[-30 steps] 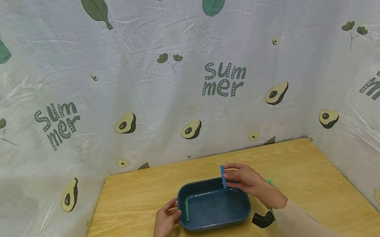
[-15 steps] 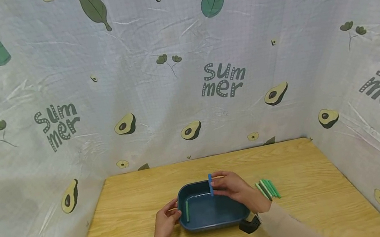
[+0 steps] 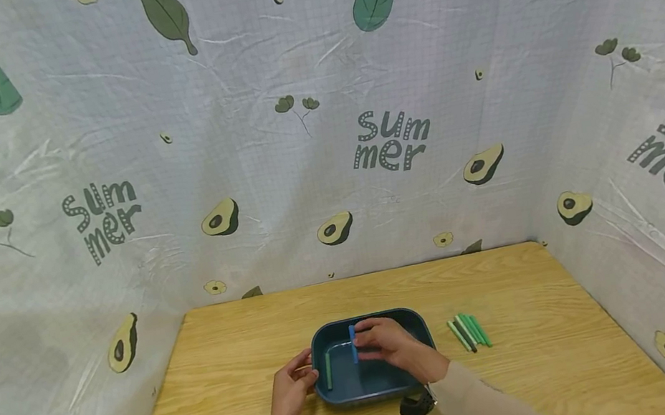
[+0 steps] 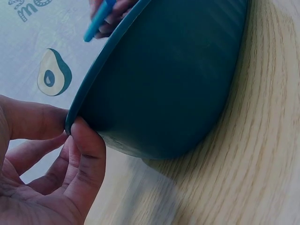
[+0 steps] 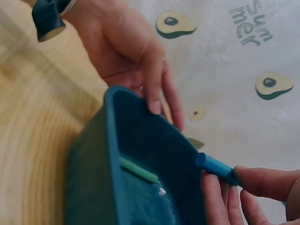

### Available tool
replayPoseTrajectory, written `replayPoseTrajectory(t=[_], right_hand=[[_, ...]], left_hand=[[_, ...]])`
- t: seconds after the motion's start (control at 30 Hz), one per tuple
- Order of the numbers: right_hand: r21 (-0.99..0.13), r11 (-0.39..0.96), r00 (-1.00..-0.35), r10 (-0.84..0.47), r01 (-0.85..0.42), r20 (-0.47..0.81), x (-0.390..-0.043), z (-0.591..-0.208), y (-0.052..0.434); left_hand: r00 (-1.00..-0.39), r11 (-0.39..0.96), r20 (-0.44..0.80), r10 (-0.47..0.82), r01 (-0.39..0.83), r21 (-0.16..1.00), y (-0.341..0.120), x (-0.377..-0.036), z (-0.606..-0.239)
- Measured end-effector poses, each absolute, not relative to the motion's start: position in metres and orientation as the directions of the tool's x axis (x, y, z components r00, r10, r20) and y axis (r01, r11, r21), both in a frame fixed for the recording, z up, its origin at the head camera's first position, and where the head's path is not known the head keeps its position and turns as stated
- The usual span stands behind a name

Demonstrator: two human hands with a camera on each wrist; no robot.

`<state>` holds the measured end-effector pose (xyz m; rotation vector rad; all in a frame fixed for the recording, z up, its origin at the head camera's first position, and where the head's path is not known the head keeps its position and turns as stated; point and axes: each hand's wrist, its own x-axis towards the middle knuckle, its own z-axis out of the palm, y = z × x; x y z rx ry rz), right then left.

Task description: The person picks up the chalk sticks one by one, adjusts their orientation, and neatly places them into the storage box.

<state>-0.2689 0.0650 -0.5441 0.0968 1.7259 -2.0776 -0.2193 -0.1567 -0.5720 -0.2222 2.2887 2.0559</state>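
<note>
The left hand [image 3: 291, 388] rests at the left end of the dark blue tray [image 3: 414, 321], which sits on the wooden desk [image 3: 225, 355]. In the left wrist view, the thumb and 1 fingertip [image 4: 86, 140] pinch the tray rim [image 4: 112, 70] at its left corner, with the remaining fingers curled below it. In the right wrist view, the thumb lies over the rim and points into the tray.

Inside the tray, 1 green stick [image 3: 328, 370] lies flat on the floor close to the left wall, running front to back.

Right of the green stick, the right hand [image 3: 390, 348] is positioned above the tray interior. Its fingertips [image 5: 213, 197] pinch 1 blue stick [image 3: 353, 343], which stands nearly upright over the left half of the tray. In the right wrist view, 1 end of the blue stick projects past the fingers above the tray floor.

Further right, a small bundle of green sticks [image 3: 469, 332] lies on the desk, just beside the right end of the tray and apart from it.
</note>
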Motion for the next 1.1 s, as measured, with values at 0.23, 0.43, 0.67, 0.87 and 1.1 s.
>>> replayPoseTrajectory(t=[0.23, 0.43, 0.67, 0.87, 1.1], right_hand=[[-0.913, -0.105, -0.894, -0.273, 0.394, -0.354, -0.27, -0.555, 0.053], [-0.9, -0.05, -0.88, -0.243, 0.432, -0.409, -0.267, -0.56, 0.046], [-0.897, -0.017, -0.878, -0.212, 0.442, -0.429, -0.266, -0.568, 0.04], [-0.898, 0.023, -0.88, -0.192, 0.439, -0.435, -0.265, -0.572, 0.04], [-0.919, 0.038, -0.899, -0.196, 0.393, -0.393, -0.267, -0.571, 0.045]], left_hand=[[-0.988, 0.125, -0.137, -0.079, -0.146, 0.981, -0.157, -0.221, -0.574], [-0.988, 0.118, -0.139, -0.067, -0.146, 0.982, -0.158, -0.219, -0.575], [-0.986, 0.099, -0.152, -0.065, -0.157, 0.983, -0.158, -0.219, -0.575], [-0.988, 0.096, -0.145, -0.051, -0.149, 0.984, -0.158, -0.217, -0.572], [-0.986, 0.094, -0.153, -0.061, -0.158, 0.983, -0.158, -0.218, -0.573]])
